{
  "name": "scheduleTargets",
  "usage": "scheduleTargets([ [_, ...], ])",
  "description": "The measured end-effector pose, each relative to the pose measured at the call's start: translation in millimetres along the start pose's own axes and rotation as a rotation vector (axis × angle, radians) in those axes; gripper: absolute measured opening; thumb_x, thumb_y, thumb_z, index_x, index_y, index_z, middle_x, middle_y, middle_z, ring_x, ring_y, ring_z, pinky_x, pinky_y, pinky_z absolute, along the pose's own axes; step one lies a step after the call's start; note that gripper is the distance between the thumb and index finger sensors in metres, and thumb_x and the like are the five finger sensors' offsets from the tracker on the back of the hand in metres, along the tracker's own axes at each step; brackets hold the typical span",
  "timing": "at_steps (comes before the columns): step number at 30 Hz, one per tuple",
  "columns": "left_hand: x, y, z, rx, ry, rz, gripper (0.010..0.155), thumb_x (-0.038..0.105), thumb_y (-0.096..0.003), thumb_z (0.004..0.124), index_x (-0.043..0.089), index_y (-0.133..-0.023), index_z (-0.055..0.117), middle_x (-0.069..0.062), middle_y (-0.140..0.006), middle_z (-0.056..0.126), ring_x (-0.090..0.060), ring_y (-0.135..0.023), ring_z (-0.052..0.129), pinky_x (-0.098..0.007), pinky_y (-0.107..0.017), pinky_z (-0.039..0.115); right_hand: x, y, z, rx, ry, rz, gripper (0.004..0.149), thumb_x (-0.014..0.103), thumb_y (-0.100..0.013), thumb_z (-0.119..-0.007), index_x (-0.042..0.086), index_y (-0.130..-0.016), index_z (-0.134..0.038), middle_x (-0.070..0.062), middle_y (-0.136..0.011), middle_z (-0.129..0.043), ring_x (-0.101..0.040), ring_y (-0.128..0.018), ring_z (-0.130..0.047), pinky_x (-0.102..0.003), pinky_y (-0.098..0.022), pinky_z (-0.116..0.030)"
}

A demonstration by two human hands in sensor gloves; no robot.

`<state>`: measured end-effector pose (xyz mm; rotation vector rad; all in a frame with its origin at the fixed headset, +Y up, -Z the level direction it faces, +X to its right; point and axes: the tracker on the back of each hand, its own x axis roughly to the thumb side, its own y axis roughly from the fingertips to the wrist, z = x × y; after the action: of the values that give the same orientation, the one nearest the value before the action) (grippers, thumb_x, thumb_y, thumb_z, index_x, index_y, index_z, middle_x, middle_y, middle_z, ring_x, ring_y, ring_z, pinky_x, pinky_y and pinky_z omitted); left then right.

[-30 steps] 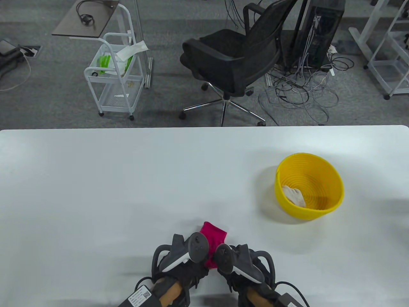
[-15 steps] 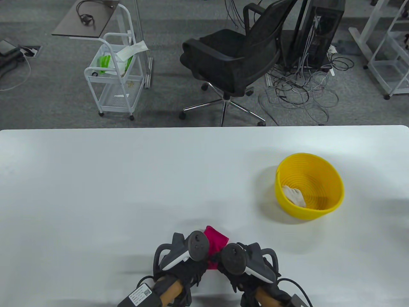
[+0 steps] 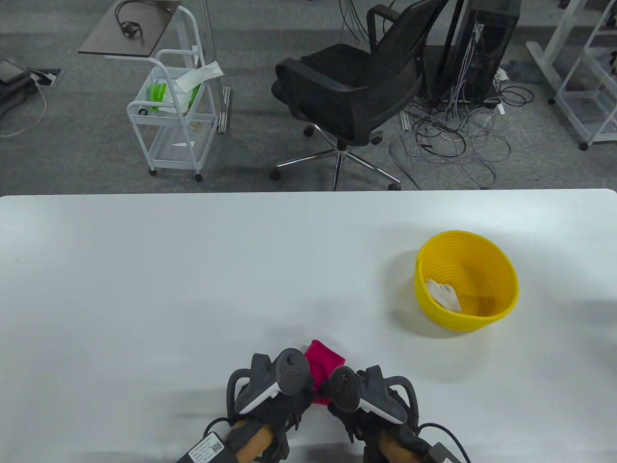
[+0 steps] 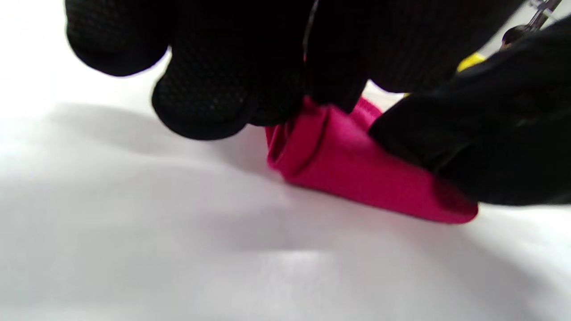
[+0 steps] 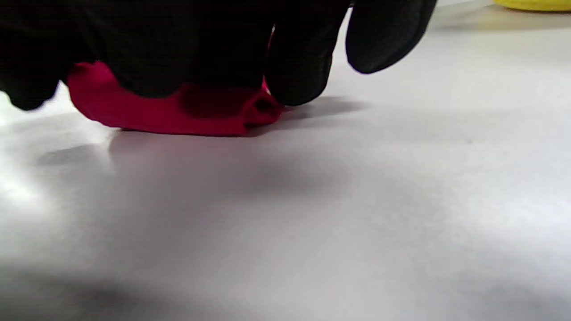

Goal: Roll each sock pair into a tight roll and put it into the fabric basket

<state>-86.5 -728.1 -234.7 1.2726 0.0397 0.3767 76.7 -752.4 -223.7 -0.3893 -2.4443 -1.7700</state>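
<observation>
A magenta sock pair (image 3: 324, 362) lies partly rolled on the white table (image 3: 144, 270) near the front edge. My left hand (image 3: 284, 386) and right hand (image 3: 344, 393) sit side by side over its near end, trackers on top. In the left wrist view curled gloved fingers (image 4: 209, 89) grip the rolled sock (image 4: 357, 165). The right wrist view has my fingers (image 5: 294, 67) curled over the roll (image 5: 178, 111). A yellow fabric basket (image 3: 466, 280) stands to the right, holding a white sock roll (image 3: 443, 294).
Beyond the table's far edge are a black office chair (image 3: 356, 82), a white wire cart (image 3: 173, 111), and tangled cables (image 3: 453, 140) on the grey floor.
Both hands have crept forward over the sock, so less magenta fabric shows ahead of them. The right hand shifted slightly and came closer to the left.
</observation>
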Motion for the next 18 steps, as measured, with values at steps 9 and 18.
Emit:
scheduleTargets([
  [9,-1.1,-10.9,19.9,-0.111,-0.058,-0.009,0.057,0.050,-0.0349,0.084,0.029,-0.089,0.083,-0.008,-0.085,0.087,-0.026,-0.059,0.097,-0.048,-0.049,0.076,1.4,-3.7,-6.1,-0.020,0.049,-0.039,0.055,0.047,-0.040,-0.083,0.040,-0.093,-0.068,0.013,-0.099,-0.075,-0.016,-0.089,-0.082,-0.051,-0.067,-0.068],
  [18,5.0,-16.7,24.6,-0.051,-0.115,0.011,0.048,0.040,-0.0361,0.085,0.026,-0.082,0.086,-0.008,-0.072,0.093,-0.022,-0.050,0.099,-0.047,-0.045,0.079,-2.1,-4.5,-1.7,-0.053,-0.008,-0.046,0.046,0.042,-0.043,-0.077,0.040,-0.089,-0.074,0.013,-0.092,-0.084,-0.014,-0.083,-0.088,-0.050,-0.067,-0.070],
])
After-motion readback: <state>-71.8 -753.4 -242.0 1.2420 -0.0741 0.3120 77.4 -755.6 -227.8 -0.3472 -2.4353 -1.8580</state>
